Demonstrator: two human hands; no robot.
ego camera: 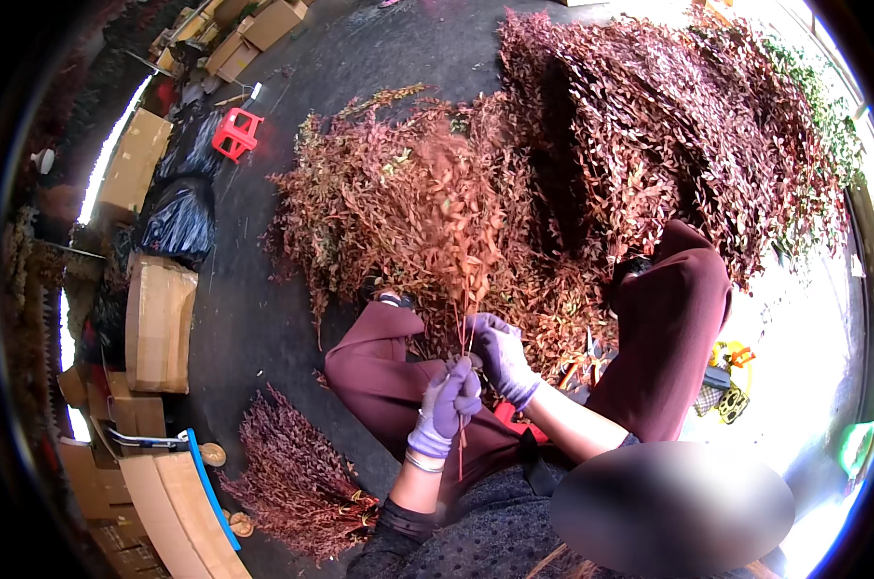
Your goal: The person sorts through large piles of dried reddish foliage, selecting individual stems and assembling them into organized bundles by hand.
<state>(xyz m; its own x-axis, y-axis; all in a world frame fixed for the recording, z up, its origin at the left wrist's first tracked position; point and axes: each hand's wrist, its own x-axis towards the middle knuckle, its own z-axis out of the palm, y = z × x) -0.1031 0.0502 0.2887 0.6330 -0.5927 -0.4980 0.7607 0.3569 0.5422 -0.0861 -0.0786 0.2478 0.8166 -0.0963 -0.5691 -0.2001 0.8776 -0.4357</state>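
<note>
My left hand (448,402), in a purple and white glove, is closed around the lower stems of a small bunch of reddish-brown leafy branches (466,224). The bunch stands up away from me, its leaves blurred, and bare stem ends hang below my fist. Just to the right, my right hand (506,354), in a matching glove, has its fingers bent against the same stems above the left fist. Its fingertips are partly hidden. Between my legs lie more loose leafy branches (386,195), and a cutting tool with orange handles (571,373) rests near my right knee.
A tall heap of dark red branches (647,123) rises at the far right. Tied bundles (299,478) lie on the dark floor at my left. Cardboard boxes (160,326), a black plastic bag (180,217) and a red stool (237,134) line the left side. A trolley with a blue edge (213,492) stands nearby.
</note>
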